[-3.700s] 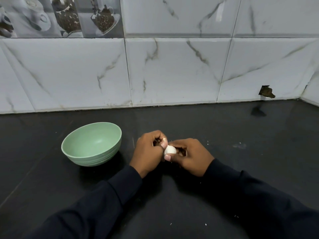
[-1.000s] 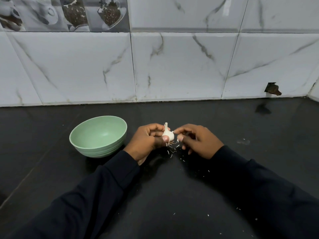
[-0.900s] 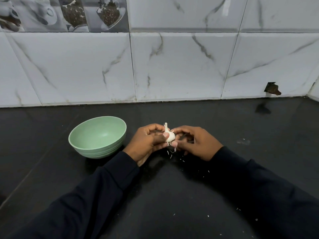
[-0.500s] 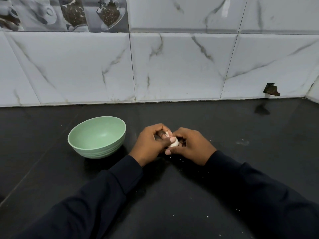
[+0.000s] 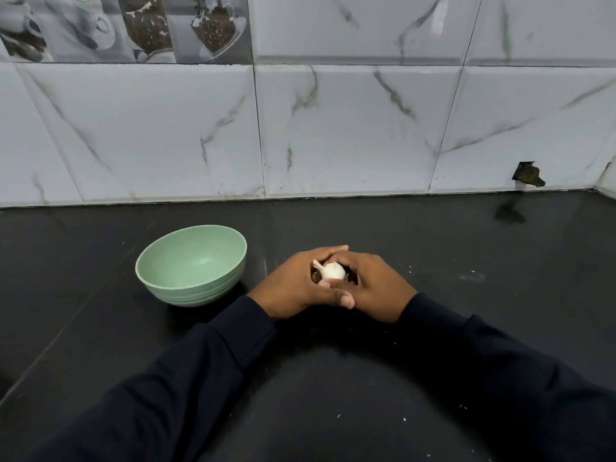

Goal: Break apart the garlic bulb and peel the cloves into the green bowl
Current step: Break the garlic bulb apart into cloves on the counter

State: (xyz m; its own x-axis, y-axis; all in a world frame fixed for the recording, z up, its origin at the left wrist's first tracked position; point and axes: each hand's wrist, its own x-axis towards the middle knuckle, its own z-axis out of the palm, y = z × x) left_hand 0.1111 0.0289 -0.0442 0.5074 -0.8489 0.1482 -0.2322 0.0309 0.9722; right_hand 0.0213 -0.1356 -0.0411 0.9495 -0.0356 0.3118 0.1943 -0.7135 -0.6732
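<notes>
While cupped together low over the black counter, left hand and right hand clamped around a whole white garlic bulb, fingers curled over it, left thumb crossing in front. Stem tip poking up-left between the hands. Green bowl upright on the counter, near the left hand but apart.

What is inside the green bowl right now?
Nothing visible: the green bowl shows only bare floor and far wall, no cloves. Its near inner wall is hidden behind the rim. The garlic bulb is gripped between left hand and right hand.
</notes>
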